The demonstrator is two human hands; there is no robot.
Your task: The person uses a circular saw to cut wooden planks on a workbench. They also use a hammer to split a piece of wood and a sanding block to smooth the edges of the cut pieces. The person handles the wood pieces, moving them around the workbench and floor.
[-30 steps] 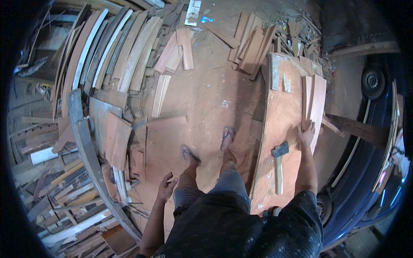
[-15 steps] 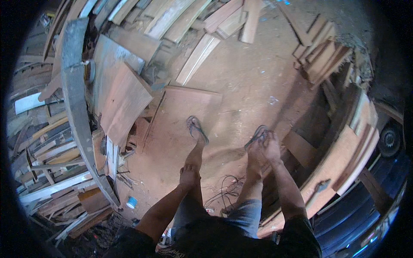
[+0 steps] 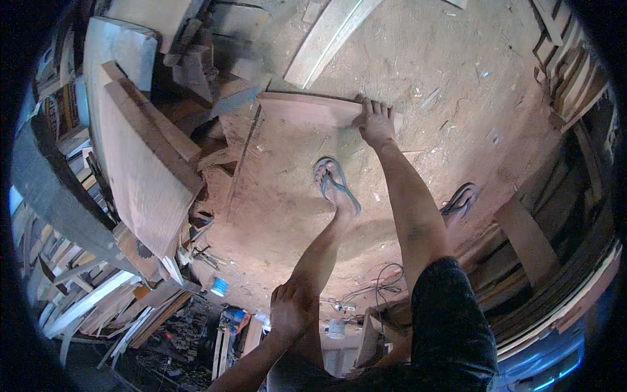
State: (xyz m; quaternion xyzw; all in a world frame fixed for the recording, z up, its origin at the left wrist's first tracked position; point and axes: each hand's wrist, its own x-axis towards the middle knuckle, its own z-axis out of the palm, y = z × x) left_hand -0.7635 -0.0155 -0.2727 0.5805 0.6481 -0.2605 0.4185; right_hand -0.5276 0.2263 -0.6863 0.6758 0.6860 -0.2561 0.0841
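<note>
My right hand (image 3: pixel 377 121) reaches forward and holds the right end of a pale wooden board (image 3: pixel 307 110) low over the floor, its fingers curled over the far edge. I cannot tell whether the board stands on edge or is tilted. My left hand (image 3: pixel 289 307) holds no tool or wood; it lies over my left knee with its fingers spread. My left foot in a flip-flop (image 3: pixel 336 186) is just on the near side of the board. The other flip-flop (image 3: pixel 461 198) is further right, beside my right forearm.
Wide planks (image 3: pixel 140 170) lean in a stack at the left, above piled offcuts (image 3: pixel 98 307). Two pale strips (image 3: pixel 330 39) lie beyond the board. More timber (image 3: pixel 581 91) stands at the right. A black cable (image 3: pixel 385 284) and a blue-and-white spool (image 3: pixel 219 286) lie near me.
My right hand has left my right foot and reached forward to take hold of the board's right end. My left hand stays on the knee. The view has shifted closer to the board.
</note>
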